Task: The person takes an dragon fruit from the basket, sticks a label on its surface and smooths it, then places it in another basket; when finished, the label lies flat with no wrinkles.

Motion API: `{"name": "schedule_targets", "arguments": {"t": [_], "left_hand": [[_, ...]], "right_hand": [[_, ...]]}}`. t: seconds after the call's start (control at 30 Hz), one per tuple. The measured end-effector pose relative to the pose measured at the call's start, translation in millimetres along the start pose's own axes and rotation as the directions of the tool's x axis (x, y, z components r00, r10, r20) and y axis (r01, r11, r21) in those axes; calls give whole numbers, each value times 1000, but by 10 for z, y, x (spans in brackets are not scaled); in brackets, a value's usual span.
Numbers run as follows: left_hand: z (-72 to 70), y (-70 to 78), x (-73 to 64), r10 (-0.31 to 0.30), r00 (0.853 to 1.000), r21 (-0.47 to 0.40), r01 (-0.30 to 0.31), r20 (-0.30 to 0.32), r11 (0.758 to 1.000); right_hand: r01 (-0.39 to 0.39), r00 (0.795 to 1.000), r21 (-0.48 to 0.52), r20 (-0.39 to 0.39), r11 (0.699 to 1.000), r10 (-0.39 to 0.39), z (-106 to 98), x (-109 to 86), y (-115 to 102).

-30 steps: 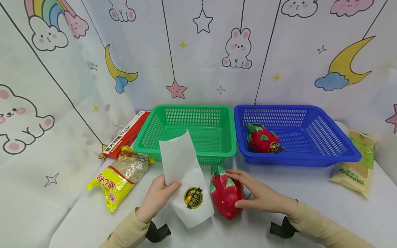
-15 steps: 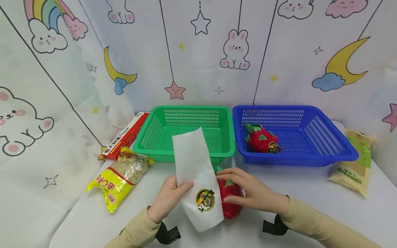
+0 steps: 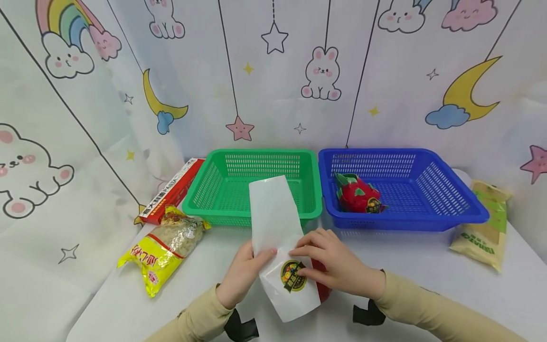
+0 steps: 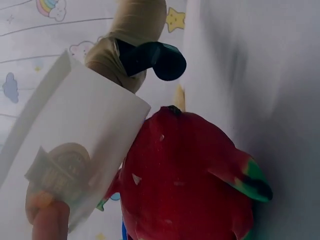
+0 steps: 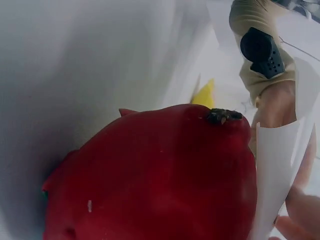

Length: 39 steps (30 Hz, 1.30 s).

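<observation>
- From my head, I see bright, even light and small glints on the yellow bag (image 3: 168, 249).
- At my left wrist it's dimmer and hazy, light seeping through the paper (image 4: 95, 110).
- At my right wrist, focus is soft; shadow darkens the table (image 5: 100, 55) beside the fruit (image 5: 155, 175).

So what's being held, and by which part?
Left hand holds the white paper by its left edge, thumb in front. Right hand is at the round sticker; pinching or just touching, can't tell.
</observation>
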<state>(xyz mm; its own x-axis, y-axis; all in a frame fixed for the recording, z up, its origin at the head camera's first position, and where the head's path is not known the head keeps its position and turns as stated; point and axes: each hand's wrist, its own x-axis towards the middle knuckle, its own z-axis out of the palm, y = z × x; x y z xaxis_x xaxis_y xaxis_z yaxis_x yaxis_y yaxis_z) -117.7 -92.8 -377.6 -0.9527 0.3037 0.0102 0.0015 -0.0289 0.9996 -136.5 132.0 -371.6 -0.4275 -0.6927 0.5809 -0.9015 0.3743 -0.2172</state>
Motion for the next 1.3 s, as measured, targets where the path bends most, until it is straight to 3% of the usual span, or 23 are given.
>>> {"name": "schedule_targets", "arguments": {"t": [0.33,0.7,1.3], "left_hand": [[51,37,83,-26,999,-78,27,21,997],[91,98,50,-81,996,-125,84,28,989],[161,79,126,-101,994,-198,92,-39,976]], "right_hand": [[3,997,-34,-82,999,-6,26,25,12],[38,993,-31,-108,999,-41,9,32,20],[50,988,-12,-145,999,-52,-79,63,18]]}}
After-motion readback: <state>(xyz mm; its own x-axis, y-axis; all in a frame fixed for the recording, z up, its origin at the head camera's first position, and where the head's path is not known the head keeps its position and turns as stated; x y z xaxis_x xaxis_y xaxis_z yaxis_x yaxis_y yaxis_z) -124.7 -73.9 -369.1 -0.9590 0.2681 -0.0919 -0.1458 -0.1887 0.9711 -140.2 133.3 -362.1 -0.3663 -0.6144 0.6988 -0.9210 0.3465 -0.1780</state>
